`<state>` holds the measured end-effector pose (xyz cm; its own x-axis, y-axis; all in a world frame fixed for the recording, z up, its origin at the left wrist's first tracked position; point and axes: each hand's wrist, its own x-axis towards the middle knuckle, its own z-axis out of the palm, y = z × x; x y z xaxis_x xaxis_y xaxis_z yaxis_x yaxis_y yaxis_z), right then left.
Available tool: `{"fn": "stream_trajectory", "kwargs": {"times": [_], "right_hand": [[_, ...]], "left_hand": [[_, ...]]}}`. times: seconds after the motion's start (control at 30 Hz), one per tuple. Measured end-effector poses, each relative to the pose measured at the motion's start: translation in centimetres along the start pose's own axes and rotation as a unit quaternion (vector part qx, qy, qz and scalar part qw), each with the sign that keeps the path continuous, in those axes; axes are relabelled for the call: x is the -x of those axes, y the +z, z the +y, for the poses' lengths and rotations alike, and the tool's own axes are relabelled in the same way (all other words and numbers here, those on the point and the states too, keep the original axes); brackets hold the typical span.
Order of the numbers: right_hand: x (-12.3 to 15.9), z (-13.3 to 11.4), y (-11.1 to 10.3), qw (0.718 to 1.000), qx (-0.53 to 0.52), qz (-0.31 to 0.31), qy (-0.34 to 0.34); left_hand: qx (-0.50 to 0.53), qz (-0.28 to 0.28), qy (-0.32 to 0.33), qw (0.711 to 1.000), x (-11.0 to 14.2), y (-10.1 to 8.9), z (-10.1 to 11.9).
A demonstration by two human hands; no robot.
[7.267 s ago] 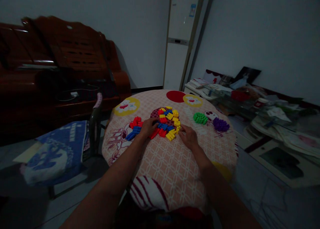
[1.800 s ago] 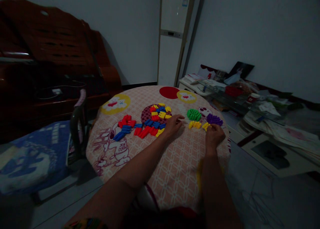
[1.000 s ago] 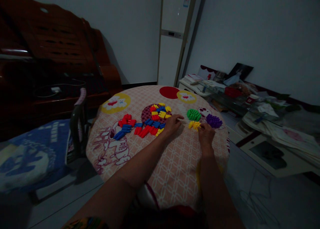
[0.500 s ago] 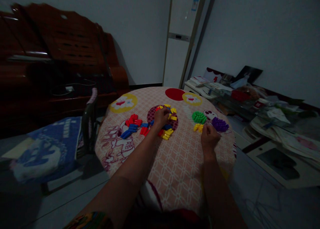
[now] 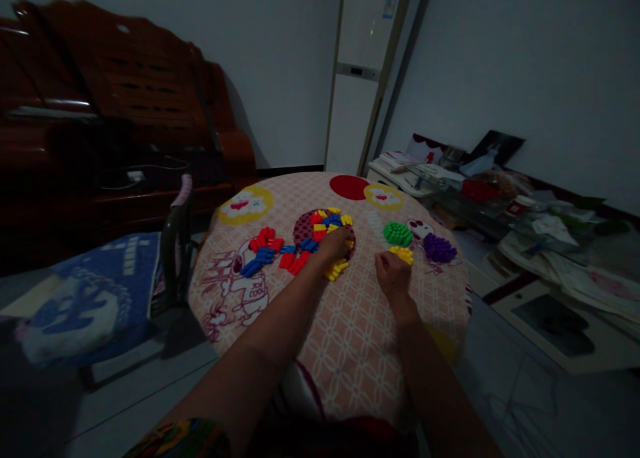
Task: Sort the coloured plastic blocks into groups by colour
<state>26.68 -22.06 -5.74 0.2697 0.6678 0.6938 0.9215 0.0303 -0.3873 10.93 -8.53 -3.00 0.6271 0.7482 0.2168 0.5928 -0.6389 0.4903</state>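
My left hand [image 5: 337,246], fingers curled together, rests over the right side of the dark patterned circle on the cloth. Whatever it pinches is hidden. Yellow plastic pieces [image 5: 337,269] lie just below it, and a mix of blue pieces [image 5: 333,219] and yellow ones lies above. My right hand [image 5: 393,273] is closed, held in front of a small yellow pile [image 5: 402,255]; its contents cannot be made out. Beyond that pile sit a green cluster [image 5: 398,233] and a purple cluster [image 5: 439,248]. Red pieces [image 5: 294,263] lie left of my left forearm.
The round table wears a pink patterned tablecloth [image 5: 360,338]. More red pieces [image 5: 267,239] and blue pieces [image 5: 257,262] lie on its left side. A chair with a blue cover [image 5: 110,291] stands at the left. Cluttered glass shelving [image 5: 510,211] is at the right.
My right hand has moved left, from between the yellow and purple piles toward my left hand. My left hand has shifted slightly right and nearer, uncovering pieces on the circle.
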Motion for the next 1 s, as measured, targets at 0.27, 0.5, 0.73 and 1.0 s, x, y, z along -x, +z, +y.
{"fn": "stream_trajectory", "kwargs": {"times": [0.27,0.5,0.73,1.0], "right_hand": [[0.2,-0.9,0.2,0.993,-0.070,-0.051,0.076],[-0.6,-1.2,-0.9,0.966,-0.217,0.006,0.139],[-1.1,0.5,-2.3,0.937,-0.233,0.148,0.214],[-0.8,3.8,-3.2,0.975,0.004,0.172,0.144]], "left_hand": [[0.127,-0.022,0.064,0.990,0.3,-0.2,2.6],[0.333,-0.058,0.053,0.940,0.8,0.8,4.7],[0.401,-0.002,0.052,0.914,0.6,1.8,5.1],[0.391,0.033,0.016,0.920,0.4,1.3,4.0]]}}
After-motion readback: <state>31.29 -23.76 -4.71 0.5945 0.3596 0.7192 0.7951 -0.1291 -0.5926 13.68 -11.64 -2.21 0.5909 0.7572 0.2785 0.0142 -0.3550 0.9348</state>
